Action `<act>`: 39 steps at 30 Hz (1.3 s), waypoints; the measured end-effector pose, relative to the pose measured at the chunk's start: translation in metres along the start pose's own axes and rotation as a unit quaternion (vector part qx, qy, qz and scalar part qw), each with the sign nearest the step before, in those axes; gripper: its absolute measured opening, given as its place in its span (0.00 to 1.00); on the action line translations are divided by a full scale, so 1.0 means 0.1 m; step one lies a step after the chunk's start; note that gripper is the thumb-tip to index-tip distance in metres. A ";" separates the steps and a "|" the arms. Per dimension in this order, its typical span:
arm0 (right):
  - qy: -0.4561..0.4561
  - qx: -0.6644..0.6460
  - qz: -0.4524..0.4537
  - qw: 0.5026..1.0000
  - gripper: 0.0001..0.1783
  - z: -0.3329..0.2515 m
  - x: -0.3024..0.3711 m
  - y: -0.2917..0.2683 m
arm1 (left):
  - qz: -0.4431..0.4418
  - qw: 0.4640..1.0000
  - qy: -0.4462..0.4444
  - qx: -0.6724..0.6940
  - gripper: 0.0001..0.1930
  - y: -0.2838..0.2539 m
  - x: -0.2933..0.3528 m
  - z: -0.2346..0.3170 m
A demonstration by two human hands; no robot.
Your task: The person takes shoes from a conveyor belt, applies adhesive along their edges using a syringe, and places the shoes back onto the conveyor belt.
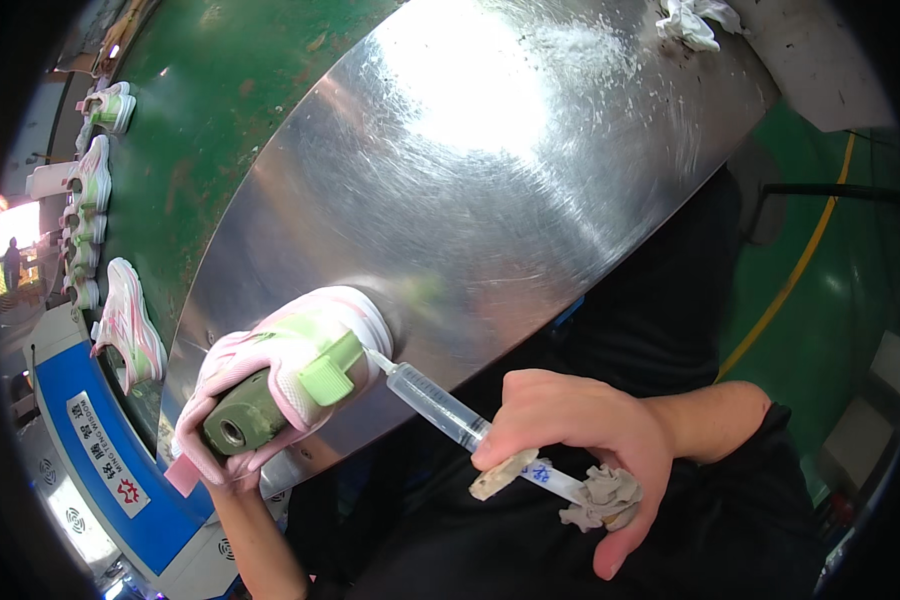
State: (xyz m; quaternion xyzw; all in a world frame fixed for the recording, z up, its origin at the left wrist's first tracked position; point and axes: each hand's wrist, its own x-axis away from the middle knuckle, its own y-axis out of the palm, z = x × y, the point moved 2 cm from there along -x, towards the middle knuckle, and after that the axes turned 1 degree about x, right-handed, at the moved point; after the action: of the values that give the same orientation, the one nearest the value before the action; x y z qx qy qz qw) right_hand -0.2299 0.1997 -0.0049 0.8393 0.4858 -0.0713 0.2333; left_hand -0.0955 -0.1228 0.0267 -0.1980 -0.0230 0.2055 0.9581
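Note:
A pink, white and light-green shoe (300, 370) mounted on a grey-green last rests on the shiny steel table (490, 170) near its front edge. My left hand (225, 478) grips the shoe from below at its opening; only the fingertips show. My right hand (580, 440) holds a clear plastic syringe (440, 405) with glue-caked fingers on its plunger. The syringe's needle tip touches the shoe at the green heel tab.
A green conveyor belt (210, 110) at the left carries several more pink-and-green shoes (125, 325) in a row. A blue machine housing (90, 440) sits at lower left. A crumpled white rag (690, 20) lies at the table's far right corner. A green floor with a yellow line (800, 270) lies to the right.

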 end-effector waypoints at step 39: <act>0.066 0.071 -0.097 0.991 0.49 -0.66 -0.09 0.29 | -0.072 0.698 -0.389 0.597 0.43 1.01 1.38 0.03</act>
State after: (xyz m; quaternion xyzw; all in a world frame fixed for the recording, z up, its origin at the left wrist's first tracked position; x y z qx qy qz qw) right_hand -0.2171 0.2109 0.0653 0.8058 0.5726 -0.0722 0.1328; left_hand -0.0080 0.0183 -0.0150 0.5152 -0.2801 0.1652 0.7930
